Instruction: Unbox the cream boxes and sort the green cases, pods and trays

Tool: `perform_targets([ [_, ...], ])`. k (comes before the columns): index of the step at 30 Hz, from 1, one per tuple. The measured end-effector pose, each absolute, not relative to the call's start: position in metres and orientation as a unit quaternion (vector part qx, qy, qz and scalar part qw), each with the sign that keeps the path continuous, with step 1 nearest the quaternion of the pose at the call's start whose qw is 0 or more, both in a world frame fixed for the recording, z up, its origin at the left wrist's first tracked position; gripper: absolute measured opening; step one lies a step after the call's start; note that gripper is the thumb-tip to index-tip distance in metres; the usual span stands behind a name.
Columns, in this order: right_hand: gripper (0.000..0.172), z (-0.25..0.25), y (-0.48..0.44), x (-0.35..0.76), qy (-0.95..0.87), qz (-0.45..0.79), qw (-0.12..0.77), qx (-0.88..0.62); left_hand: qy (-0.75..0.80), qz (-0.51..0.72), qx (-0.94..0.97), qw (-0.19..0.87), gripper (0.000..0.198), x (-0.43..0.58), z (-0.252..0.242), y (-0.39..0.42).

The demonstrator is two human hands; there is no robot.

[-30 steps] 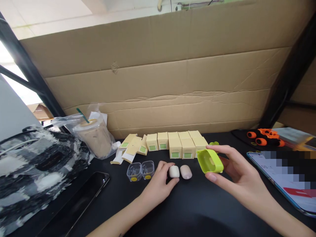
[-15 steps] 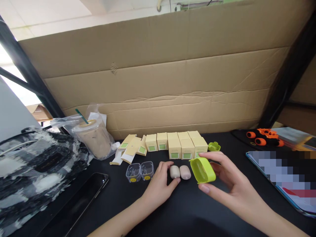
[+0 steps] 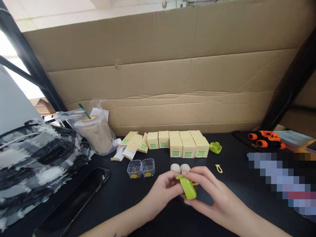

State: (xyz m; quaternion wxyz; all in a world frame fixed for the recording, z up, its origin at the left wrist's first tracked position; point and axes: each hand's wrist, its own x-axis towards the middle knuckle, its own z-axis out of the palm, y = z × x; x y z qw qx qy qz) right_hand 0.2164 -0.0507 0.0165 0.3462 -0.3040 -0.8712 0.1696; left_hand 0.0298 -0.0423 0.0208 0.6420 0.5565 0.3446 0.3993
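Note:
Both of my hands meet over the black table just in front of me. My right hand (image 3: 209,194) is closed round a lime-green soft case (image 3: 188,188), thumb under it and fingers over it. My left hand (image 3: 161,191) pinches the same case at its left end. Just behind the hands lie two small beige rounded cases (image 3: 180,168), side by side and partly hidden by my fingers. Several small cream boxes with green labels (image 3: 187,146) stand in rows behind them.
Two small clear tubs (image 3: 141,168) sit left of the hands. A bagged iced drink (image 3: 96,133), a patterned bag (image 3: 37,161) and a dark phone (image 3: 74,200) lie to the left. A green clover-shaped piece (image 3: 215,147), a small yellow loop (image 3: 218,168) and orange parts (image 3: 265,139) are at the right. Cardboard walls the back.
My right hand brought the green case down and left to the middle. My left hand left the beige cases and took hold of the green case too.

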Motion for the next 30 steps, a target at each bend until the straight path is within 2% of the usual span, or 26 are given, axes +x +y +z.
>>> perform_targets([
  [2, 0.065, 0.0171, -0.0518, 0.2157, -0.861, 0.199, 0.359, -0.301, 0.354, 0.403, 0.521, 0.664, 0.022, 0.0298, 0.0213, -0.042],
  [4, 0.065, 0.019, -0.0519, 0.2153, -0.842, 0.229, 0.387, -0.298, 0.361, 0.402, 0.508, 0.671, 0.02, 0.0287, 0.0226, -0.0414],
  [9, 0.019, 0.0219, -0.0478, 0.2111, -0.784, 0.323, 0.408, -0.339, 0.378, 0.421, 0.501, 0.655, 0.021, 0.0252, 0.0225, -0.0379],
  [11, 0.01, 0.0206, -0.046, 0.2093, -0.751, 0.379, 0.397, -0.366, 0.389, 0.422, 0.497, 0.651, 0.023, 0.0248, 0.022, -0.0368],
  [16, 0.02, 0.018, -0.0459, 0.2091, -0.711, 0.461, 0.383, -0.368, 0.391, 0.402, 0.502, 0.658, 0.032, 0.0255, 0.023, -0.0368],
  [30, 0.016, 0.0174, -0.0511, 0.2108, -0.735, 0.46, 0.315, -0.386, 0.387, 0.296, 0.548, 0.68, 0.033, 0.0204, 0.0197, -0.0347],
])
